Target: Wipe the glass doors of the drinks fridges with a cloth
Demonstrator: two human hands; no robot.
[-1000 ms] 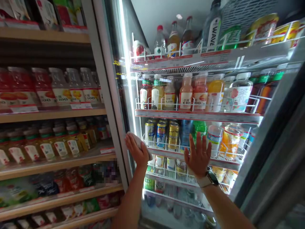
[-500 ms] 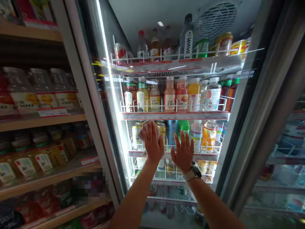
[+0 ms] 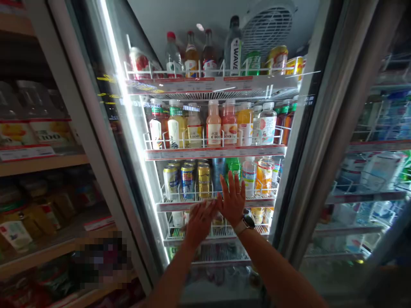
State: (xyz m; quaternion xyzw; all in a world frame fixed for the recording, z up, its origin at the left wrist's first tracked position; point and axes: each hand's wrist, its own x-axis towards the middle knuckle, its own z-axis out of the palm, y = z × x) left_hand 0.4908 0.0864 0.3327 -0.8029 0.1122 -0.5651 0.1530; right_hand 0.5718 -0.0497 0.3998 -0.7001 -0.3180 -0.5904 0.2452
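Head view: glass door [image 3: 224, 89] lies just beyond 2 hands [image 3: 199, 223] [image 3: 233, 202].

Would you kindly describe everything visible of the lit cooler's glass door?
The glass door looks clear and shut, dark-edged on both sides. Yellow and white reflections show on it, and bottles and cans through it. The blurred left hand and spread right hand are up before it; contact is unclear.

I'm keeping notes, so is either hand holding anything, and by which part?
The bare left hand is too blurred to tell what, if anything, it holds or where. The bare right hand, spread open beside it, holds nothing visible.
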